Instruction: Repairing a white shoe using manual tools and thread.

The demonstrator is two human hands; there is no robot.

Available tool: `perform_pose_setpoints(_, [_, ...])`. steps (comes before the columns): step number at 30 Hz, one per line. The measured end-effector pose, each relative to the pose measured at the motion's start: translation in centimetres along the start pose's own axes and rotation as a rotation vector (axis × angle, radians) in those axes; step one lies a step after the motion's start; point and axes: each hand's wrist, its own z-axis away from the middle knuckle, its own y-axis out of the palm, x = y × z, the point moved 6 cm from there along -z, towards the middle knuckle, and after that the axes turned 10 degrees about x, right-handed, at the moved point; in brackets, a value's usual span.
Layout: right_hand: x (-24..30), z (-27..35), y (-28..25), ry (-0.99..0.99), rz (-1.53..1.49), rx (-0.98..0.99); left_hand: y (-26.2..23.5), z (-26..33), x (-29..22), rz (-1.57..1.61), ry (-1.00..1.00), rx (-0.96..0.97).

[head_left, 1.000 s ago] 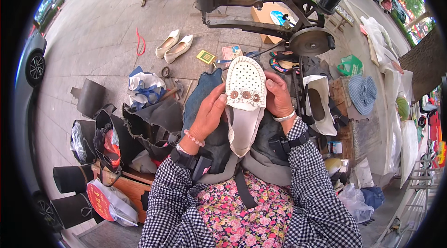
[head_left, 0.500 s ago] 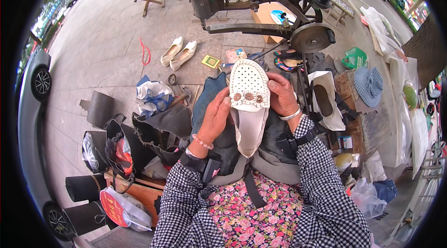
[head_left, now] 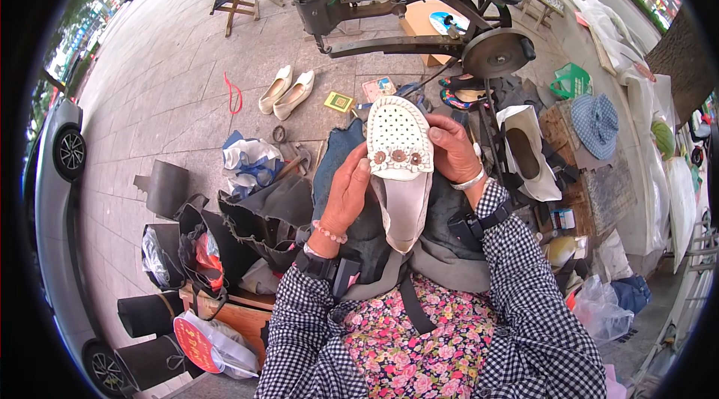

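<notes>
- Over your lap, before the sewing machine (head_left: 419,20), the white perforated shoe (head_left: 402,163) stands lengthwise, toe pointing away from you.
- Your left hand (head_left: 346,193) clasps its left edge.
- Your right hand (head_left: 451,150) clasps the right, nearer the toe.

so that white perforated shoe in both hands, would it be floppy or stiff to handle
The white shoe is probably soft and bendy: its upper is thin and full of punched holes. It looks light, since the left hand and right hand hold it up by the sides. It is flat-soled, so unlikely to roll.
</notes>
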Motion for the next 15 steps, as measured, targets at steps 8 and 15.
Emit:
perform_pose_setpoints(8, [-0.13,0.1,-0.2,0.008,-0.03,-0.017,0.23,-0.07,0.72,0.129,-0.022,0.022])
perform_pose_setpoints(15, [-0.11,0.01,-0.12,0.004,-0.029,0.001,0.3,0.0,0.73,0.123,-0.061,0.016])
